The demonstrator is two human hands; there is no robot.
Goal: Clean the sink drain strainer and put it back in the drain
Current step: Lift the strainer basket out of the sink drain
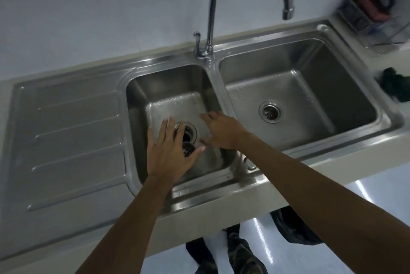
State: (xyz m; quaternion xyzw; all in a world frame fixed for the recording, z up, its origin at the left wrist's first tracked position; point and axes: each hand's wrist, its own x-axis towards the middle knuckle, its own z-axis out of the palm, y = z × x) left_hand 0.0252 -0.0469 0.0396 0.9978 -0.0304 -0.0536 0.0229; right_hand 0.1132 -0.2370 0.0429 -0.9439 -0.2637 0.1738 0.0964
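I see a steel double sink set in a pale counter (332, 167) under a white wall (88, 7); a ribbed drainboard (73, 123) lies left of the left basin (168, 83), with the right basin (310, 69) beyond it; a curved faucet (211, 12) rises between the two basins. My left hand (168, 151) is spread flat over the open drain (192, 133); the strainer (188, 149), dark with debris, shows between thumb and forefinger just beside that drain; I cannot tell whether the hand touches it. My right hand (221, 133) hovers wide, holding nothing. A wire rack (366, 18) and a dark cloth (392, 84) sit at the far right; the floor (388, 189) is pale and glossy.
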